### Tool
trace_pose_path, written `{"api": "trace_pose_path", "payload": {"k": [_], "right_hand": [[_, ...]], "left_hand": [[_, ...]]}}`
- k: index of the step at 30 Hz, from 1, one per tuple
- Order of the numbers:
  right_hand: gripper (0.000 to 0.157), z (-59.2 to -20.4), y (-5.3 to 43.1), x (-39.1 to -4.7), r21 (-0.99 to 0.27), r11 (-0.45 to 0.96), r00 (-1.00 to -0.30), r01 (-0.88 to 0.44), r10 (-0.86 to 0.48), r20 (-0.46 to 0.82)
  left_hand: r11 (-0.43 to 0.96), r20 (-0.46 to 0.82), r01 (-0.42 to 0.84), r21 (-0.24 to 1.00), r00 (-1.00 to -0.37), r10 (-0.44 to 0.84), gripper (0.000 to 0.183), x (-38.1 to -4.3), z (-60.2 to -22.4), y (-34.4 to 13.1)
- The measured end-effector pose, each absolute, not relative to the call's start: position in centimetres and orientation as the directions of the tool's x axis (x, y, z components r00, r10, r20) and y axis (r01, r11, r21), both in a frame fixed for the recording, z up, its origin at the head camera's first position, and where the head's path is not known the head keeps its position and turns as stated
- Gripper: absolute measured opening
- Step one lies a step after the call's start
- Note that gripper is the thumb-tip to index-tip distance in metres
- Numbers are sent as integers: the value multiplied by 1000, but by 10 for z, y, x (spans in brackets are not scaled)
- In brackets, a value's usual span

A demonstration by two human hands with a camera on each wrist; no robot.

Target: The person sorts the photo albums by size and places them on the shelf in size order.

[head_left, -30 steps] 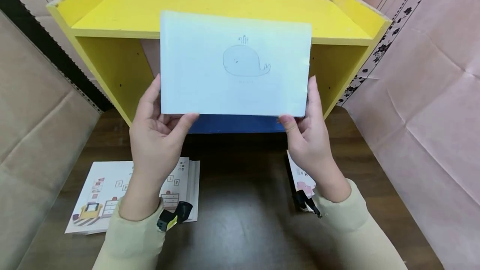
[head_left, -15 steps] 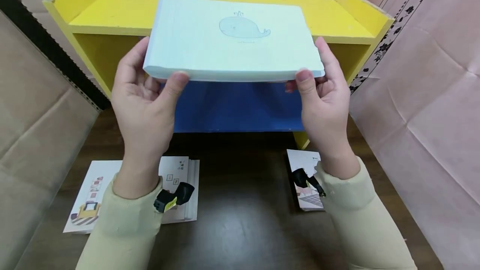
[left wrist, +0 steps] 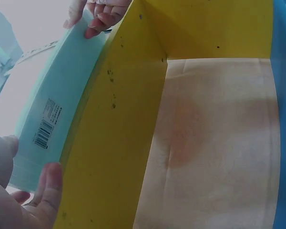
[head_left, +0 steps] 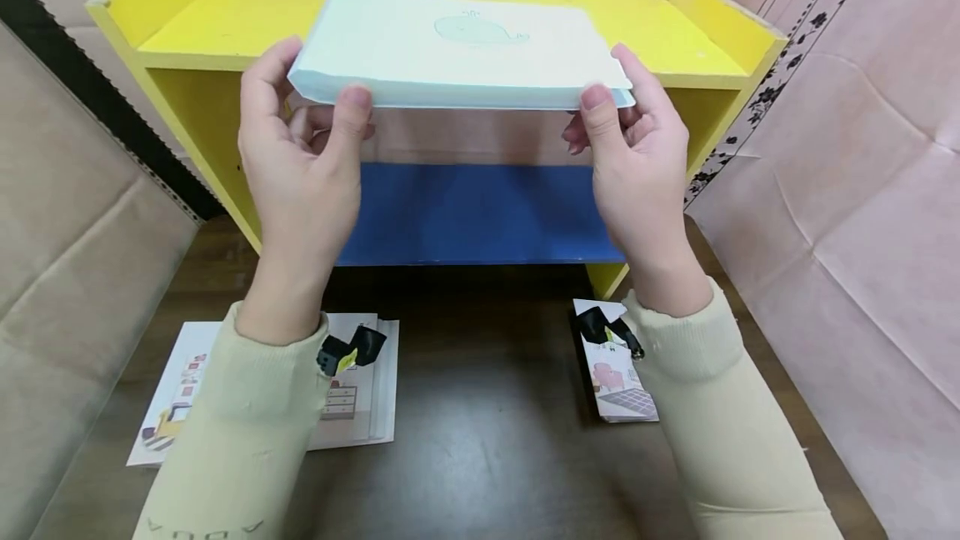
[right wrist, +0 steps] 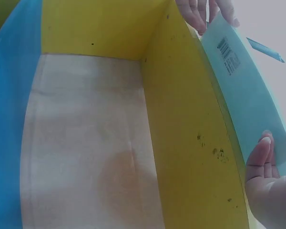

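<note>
A pale blue notebook [head_left: 465,52] with a whale drawing on its cover is held tilted back, in front of the yellow top board [head_left: 202,32] of a shelf. My left hand [head_left: 300,157] grips its left end, thumb on the near edge and fingers underneath. At the other end my right hand [head_left: 637,157] pinches it the same way. In the left wrist view the notebook's underside [left wrist: 62,95] shows a barcode label close to the yellow board. The right wrist view shows this underside [right wrist: 243,90] too. Whether the notebook touches the board is hard to tell.
Below the top board the shelf has a blue lower board [head_left: 480,215] and yellow side panels [head_left: 202,132]. A stack of printed cards or booklets [head_left: 360,415] lies on the dark table [head_left: 480,440] at left, and a narrower printed stack [head_left: 618,394] at right. Pink cloth [head_left: 840,215] hangs alongside.
Both hands have raised the notebook toward the shelf's top board. It has tipped back from facing me to lying flatter, so its near edge shows. The printed stacks have stayed put.
</note>
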State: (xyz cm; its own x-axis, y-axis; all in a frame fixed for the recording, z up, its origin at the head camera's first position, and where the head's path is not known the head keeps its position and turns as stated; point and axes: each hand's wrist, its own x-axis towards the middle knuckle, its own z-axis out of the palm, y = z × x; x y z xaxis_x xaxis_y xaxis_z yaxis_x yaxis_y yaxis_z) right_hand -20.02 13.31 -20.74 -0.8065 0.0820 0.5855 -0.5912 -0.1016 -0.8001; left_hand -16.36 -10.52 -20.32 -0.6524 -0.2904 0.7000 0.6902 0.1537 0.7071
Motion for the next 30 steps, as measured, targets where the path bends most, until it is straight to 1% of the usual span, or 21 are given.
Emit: {"api": "trace_pose_path", "payload": {"k": [3,4,8,11,18,23,30], "right_hand": [[56,-206,134,-204,-812,-88,-816,-578,91,571],[57,-206,134,-205,-815,-85,-819,-573,92,566],[57,-206,134,-209,-825,-70,-827,-561,90,555],[57,-204,133,-211,-825,-49,-825,-563,88,558],[49,-192,124,-207,-816,76,-807,-573,125,577],[48,-187,120,-207,-815,181,-804,-550,148,575],[49,-190,123,-219,-845,207,-826,-493,193,529]], "left_hand": [[174,661,641,748,-695,-281,49,-166,-201,-106],[195,661,633,750,-700,-272,49,-167,-201,-106],[294,680,615,732,-687,-255,45,-170,-200,-108],[339,691,606,719,-676,-256,43,-173,-198,-110],[412,664,540,734,-698,-268,44,-187,-197,-113],[481,667,497,722,-685,-292,45,-206,-202,-119],[478,681,499,723,-634,-367,46,-223,-206,-122]]}}
